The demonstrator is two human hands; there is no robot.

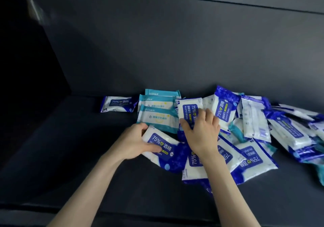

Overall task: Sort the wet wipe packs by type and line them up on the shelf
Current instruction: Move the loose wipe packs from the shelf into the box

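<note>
Dark shelf [84, 165] boards filled the frame. The left grip [133, 142] was closed round a blue pack [164, 150] at lower centre, thumb across its label. The right grip [201, 134] pinched a second blue pack [188, 110] just above, at the edge of the mixed heap [254, 121] spreading right. Teal packs [157, 116] lay stacked at centre left, a lone blue pack [117, 104] beside them. Doing this well probably meant lifting each blue pack clear without dragging its neighbours, then setting it square by the lone one.
</note>
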